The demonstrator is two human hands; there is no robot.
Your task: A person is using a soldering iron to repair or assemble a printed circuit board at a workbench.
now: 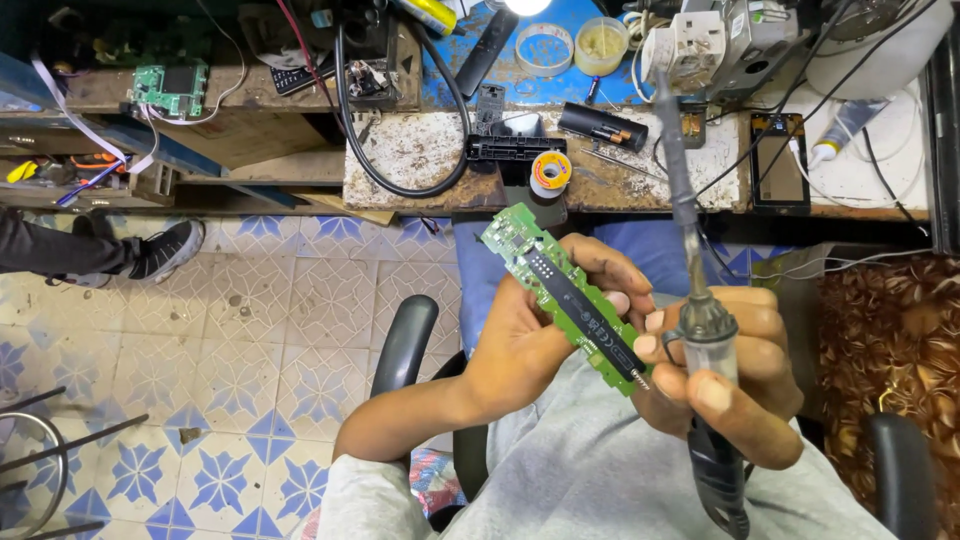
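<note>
The board (568, 297) is glossy green laminate with a matt black strip. The iron (706, 340) has a dull metal shaft, a clear plastic collar and a black rubbery handle. The bench (420, 150) is rough, stained wood; the floor (250, 330) smooth patterned tile.

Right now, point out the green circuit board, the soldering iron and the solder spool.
green circuit board (540, 268), head view, on its upper green half.
soldering iron (704, 322), head view, on its collar above the fist.
solder spool (550, 172), head view, on its face.

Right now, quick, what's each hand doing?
Left hand: closed on the green circuit board.
Right hand: closed on the soldering iron, tip pointing up.
</note>
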